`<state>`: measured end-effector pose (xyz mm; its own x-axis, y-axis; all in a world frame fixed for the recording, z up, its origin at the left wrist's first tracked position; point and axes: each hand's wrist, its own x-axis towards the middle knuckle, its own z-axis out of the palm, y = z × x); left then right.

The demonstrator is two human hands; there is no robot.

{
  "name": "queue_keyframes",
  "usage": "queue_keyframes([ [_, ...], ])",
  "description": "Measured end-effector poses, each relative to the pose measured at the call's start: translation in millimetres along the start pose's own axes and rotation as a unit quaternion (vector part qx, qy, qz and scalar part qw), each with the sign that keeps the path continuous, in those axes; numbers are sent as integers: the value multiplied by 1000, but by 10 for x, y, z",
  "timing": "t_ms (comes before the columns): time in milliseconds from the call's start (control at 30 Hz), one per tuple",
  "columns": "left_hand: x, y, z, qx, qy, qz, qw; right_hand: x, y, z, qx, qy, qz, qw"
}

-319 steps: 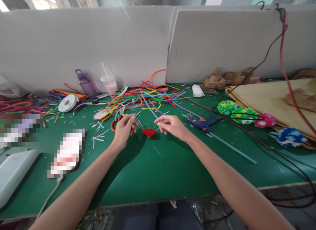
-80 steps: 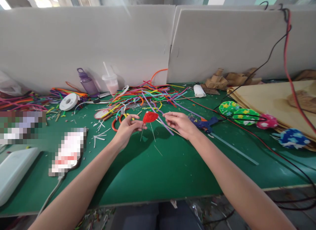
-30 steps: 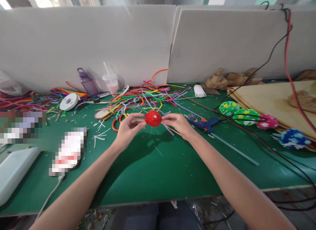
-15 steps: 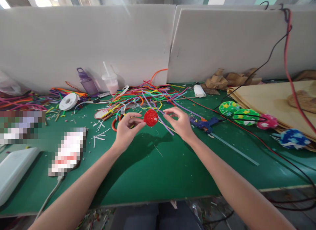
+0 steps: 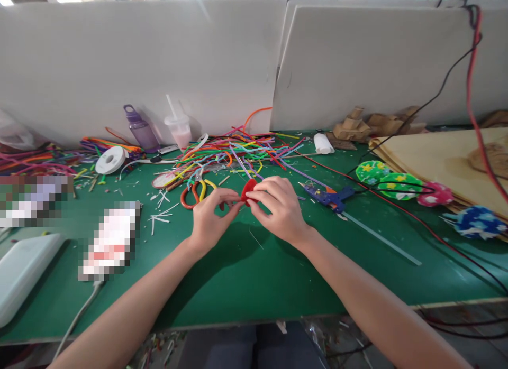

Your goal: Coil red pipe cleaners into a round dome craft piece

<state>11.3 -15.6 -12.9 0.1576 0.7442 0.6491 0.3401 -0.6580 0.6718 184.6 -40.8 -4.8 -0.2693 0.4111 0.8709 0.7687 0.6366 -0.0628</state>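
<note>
Between my two hands, above the green table, is a small red coiled disc (image 5: pixel 248 190), fuzzy like pipe cleaner and turned nearly edge-on. The fingertips of my left hand (image 5: pixel 212 218) pinch its left side. From the right, my right hand (image 5: pixel 280 210) grips it with thumb and fingers, hiding part of it. Scissors with red and yellow handles (image 5: pixel 191 195) lie just behind my left hand. Farther back spreads a pile of colourful pipe cleaners (image 5: pixel 222 155). To the right of my right hand rests a blue glue gun (image 5: pixel 328 197) with a clear glue stick (image 5: pixel 383 239) in its rear.
At left are a white power bank (image 5: pixel 29 276), a blurred-out phone-like item (image 5: pixel 109 245) on a cable and a ribbon spool (image 5: pixel 111 160). A purple bottle (image 5: pixel 142 131) and a drink cup (image 5: pixel 178 128) stand behind. Decorated puffy pieces (image 5: pixel 402 185) and cables lie right.
My right hand has moved left and closed on the red disc. The disc has turned from face-on to nearly edge-on. My left hand still pinches it.
</note>
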Motion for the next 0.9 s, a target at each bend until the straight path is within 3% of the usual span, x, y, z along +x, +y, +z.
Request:
queue_keyframes([
  [233, -6, 2, -8, 44, -27, 45, 998, 0, -5, 16, -76, -15, -56, 995],
  [400, -11, -9, 3, 43, -21, 51, 998, -3, -14, 24, -58, 5, -34, 998],
  [733, 14, -62, 16, 35, 6, 93, 995, 27, 75, -9, 68, 104, 106, 987],
  [900, 67, -59, -6, -76, 7, -24, 997, 13, 181, 29, 135, 88, 268, 950],
])
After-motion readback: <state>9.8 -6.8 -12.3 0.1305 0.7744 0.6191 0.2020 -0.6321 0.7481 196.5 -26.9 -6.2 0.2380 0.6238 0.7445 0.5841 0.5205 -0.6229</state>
